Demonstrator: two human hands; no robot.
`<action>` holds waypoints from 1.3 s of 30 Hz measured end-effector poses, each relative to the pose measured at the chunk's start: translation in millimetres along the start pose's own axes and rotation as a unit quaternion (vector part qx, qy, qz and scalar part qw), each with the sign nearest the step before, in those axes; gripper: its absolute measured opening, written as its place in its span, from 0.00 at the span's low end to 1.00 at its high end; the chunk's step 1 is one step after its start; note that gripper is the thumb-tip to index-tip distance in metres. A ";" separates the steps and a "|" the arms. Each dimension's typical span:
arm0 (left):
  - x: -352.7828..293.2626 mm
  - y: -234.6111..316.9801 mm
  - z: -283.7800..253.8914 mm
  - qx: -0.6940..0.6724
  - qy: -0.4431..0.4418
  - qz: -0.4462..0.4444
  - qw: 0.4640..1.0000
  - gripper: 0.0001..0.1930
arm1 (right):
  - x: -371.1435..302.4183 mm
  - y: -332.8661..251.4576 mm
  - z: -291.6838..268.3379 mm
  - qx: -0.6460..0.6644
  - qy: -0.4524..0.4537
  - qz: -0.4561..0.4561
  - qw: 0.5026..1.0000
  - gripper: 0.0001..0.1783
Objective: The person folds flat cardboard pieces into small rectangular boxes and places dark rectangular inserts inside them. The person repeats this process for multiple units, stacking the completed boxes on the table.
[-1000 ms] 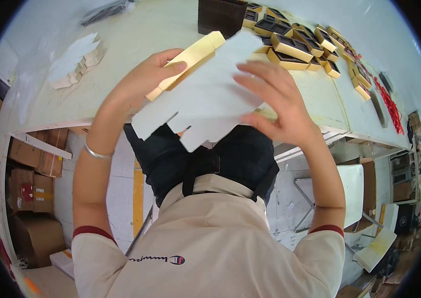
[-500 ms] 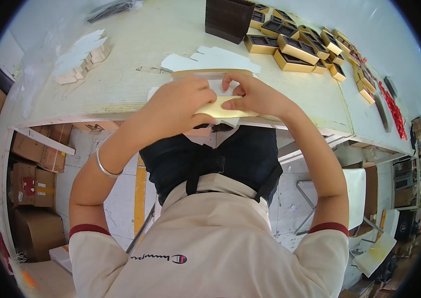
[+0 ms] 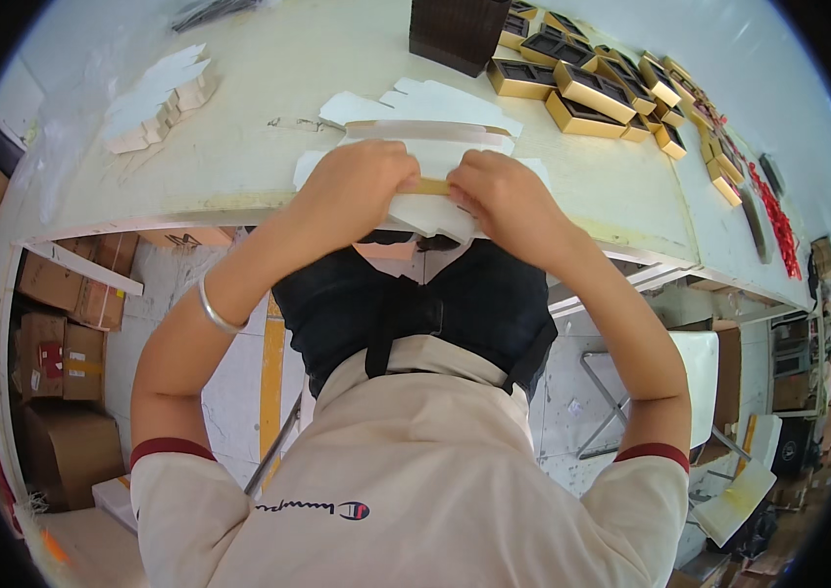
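At the table's front edge lies a partly folded card box [image 3: 430, 152], white inside with gold outer faces. Its near gold edge runs between my hands. My left hand [image 3: 362, 191] is closed on the left part of this edge, fingers curled over it. My right hand [image 3: 504, 196] pinches the same edge farther right, with thumb and fingers together. The far wall stands up a little. Under and around the box lie flat white card blanks [image 3: 411, 103], some jutting past the table edge toward my lap.
A dark brown stack of trays [image 3: 455, 34] stands behind the blanks. Several gold boxes with dark inserts [image 3: 587, 113] are heaped at the far right, near red ribbon-like material [image 3: 773, 216]. White folded card pieces [image 3: 156, 103] lie at the left. A white chair [image 3: 695, 392] stands right of me.
The gold near flap, facing up under my fingers before, has been turned so only a narrow gold edge shows. My right hand has turned over, its fingers now curled down onto the edge.
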State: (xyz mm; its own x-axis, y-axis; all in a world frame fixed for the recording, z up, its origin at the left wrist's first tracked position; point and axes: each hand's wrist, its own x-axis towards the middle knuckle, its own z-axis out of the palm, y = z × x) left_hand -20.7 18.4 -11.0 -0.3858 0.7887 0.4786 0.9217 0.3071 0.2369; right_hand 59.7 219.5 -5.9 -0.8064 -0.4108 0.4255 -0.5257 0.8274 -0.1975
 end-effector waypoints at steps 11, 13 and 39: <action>43.3 -60.7 -18.2 -0.050 -0.021 -0.084 0.995 0.12 | 27.6 4.0 -14.6 -0.011 -0.113 0.041 0.993 0.05; 42.3 -67.9 -13.6 -0.118 -0.124 -0.134 0.976 0.13 | 22.9 -3.3 -11.5 -0.127 -0.041 -0.076 0.988 0.09; -2.9 10.7 -3.3 -0.143 -0.018 -0.100 0.985 0.08 | -16.3 13.1 -8.8 0.159 -0.004 -0.002 0.987 0.18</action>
State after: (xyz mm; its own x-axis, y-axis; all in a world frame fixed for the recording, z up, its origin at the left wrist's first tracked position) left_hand -9.8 17.6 -7.0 -0.5513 0.7483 0.3689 0.7771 0.2997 0.5535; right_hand 68.4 240.3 -7.7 -0.8058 -0.4175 0.4200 -0.5860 0.6646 -0.4636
